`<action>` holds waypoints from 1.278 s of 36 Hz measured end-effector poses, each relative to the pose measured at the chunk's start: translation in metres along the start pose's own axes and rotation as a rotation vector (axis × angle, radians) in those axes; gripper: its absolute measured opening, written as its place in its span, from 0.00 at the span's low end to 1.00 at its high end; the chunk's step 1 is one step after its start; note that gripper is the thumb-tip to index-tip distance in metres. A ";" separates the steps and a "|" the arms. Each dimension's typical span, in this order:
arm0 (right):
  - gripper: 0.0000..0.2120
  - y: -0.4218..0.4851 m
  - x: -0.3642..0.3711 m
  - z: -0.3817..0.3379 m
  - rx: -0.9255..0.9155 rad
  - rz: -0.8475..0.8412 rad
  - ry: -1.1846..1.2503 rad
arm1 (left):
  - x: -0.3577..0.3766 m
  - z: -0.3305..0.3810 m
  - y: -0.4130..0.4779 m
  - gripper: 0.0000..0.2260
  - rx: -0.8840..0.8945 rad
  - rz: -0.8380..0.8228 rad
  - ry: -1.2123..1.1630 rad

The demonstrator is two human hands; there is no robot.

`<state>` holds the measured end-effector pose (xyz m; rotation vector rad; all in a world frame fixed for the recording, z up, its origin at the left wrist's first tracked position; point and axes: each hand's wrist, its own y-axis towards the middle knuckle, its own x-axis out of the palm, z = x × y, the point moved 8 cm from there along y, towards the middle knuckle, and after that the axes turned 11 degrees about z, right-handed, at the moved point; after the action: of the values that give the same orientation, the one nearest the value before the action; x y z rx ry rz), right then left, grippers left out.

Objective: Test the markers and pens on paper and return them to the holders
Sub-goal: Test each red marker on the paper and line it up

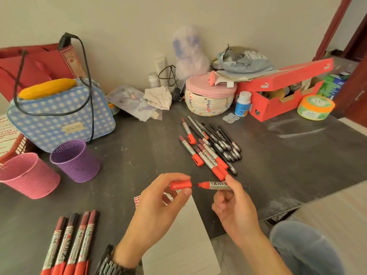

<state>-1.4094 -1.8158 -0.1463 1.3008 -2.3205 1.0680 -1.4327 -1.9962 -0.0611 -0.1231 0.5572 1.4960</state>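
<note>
Our left hand (pixel 156 201) pinches the red cap (pixel 180 184). Our right hand (pixel 236 207) has its grip round the marker (pixel 218 185), marked ZHEN, above the paper (pixel 178 245). The bag (pixel 59 116) says ETALOO, the box (pixel 278 104) PUMA.

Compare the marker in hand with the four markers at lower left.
The held marker is uncapped, its cap pinched in the left hand; the four markers are capped. The held marker is up in the right hand; the four markers lie on the table. Same red-and-silver design.
</note>
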 end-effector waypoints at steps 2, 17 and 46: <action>0.12 0.000 0.000 0.000 -0.003 -0.001 -0.003 | 0.000 -0.002 0.000 0.11 0.000 -0.004 0.005; 0.15 -0.004 0.006 0.001 -0.168 -0.166 -0.179 | 0.004 0.009 -0.003 0.10 0.184 -0.023 0.131; 0.18 -0.084 0.037 0.018 -0.440 -0.578 -1.005 | -0.061 0.013 -0.060 0.06 0.255 0.037 0.181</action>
<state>-1.3593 -1.8792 -0.0988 2.4019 -2.2140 -0.3755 -1.3698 -2.0517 -0.0396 -0.0492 0.8953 1.4445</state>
